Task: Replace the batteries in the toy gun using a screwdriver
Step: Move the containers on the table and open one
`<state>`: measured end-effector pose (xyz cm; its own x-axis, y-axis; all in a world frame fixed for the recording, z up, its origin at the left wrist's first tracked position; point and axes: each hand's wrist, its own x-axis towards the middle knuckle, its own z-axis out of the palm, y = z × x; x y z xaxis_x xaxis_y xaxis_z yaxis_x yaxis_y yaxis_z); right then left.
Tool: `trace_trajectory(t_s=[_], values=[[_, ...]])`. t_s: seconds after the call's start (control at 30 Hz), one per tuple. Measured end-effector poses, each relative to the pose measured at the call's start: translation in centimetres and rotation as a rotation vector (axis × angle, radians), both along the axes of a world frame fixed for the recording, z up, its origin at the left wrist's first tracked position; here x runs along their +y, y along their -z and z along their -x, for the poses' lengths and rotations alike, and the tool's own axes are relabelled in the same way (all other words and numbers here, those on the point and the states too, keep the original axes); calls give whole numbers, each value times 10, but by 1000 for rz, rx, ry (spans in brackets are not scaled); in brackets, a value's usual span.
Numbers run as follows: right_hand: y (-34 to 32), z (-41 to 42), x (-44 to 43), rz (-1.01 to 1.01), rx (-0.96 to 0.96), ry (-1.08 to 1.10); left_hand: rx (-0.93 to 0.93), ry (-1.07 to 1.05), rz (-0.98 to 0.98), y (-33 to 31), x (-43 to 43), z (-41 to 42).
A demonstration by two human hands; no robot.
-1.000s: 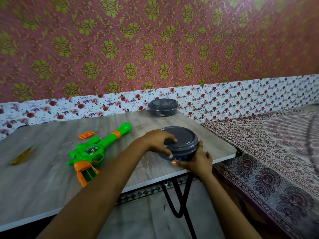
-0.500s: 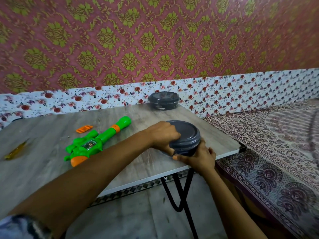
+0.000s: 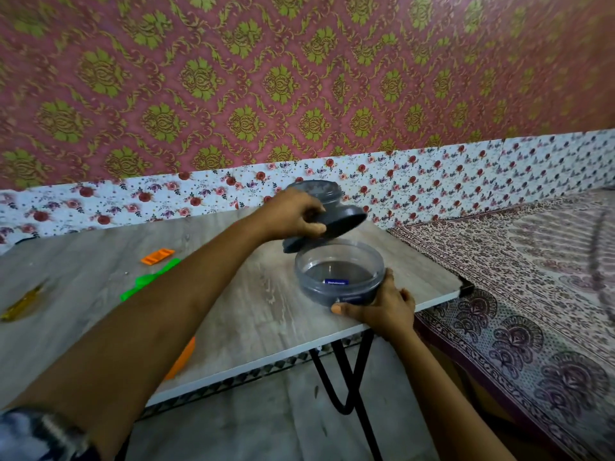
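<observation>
My left hand [image 3: 293, 214] grips a dark grey lid [image 3: 336, 227], lifted and tilted above an open round container [image 3: 339, 277]. My right hand [image 3: 382, 304] holds that container's near side at the table's front right. Inside lies a blue-labelled battery [image 3: 336, 282]. The green and orange toy gun [image 3: 149, 281] lies on the table, mostly hidden behind my left forearm. An orange battery cover [image 3: 157, 256] lies beyond it. A yellow-handled screwdriver [image 3: 23, 302] rests at the far left.
A second lidded grey container [image 3: 316, 191] stands at the table's back edge by the floral wall, partly behind my left hand. The grey wooden table [image 3: 83, 294] has black hairpin legs [image 3: 346, 377]. A patterned bed [image 3: 532, 277] adjoins the table on the right.
My left hand has lifted the lid off the near container and tilted it up. The container now stands open, showing the battery. The camera has moved closer and my forearm now covers the gun.
</observation>
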<state>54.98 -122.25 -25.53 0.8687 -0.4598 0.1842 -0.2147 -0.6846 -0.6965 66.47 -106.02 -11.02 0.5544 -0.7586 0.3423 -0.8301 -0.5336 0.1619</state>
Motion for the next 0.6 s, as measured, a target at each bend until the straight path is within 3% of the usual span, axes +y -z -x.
trace_trajectory(t_s=[0.17,0.33,0.43,0.6], values=[[-11,-1,-14,-283,18,-114,462,-216,691,17,13,-27],[-23,-17,-27,-430,-254,-71,913,-411,1245,35,1,-50],[-10,-26,-31,-398,-291,2,1052,-496,1398,55,-12,-63],[3,-32,-24,-135,-373,186,1205,-574,1433,93,-28,-87]])
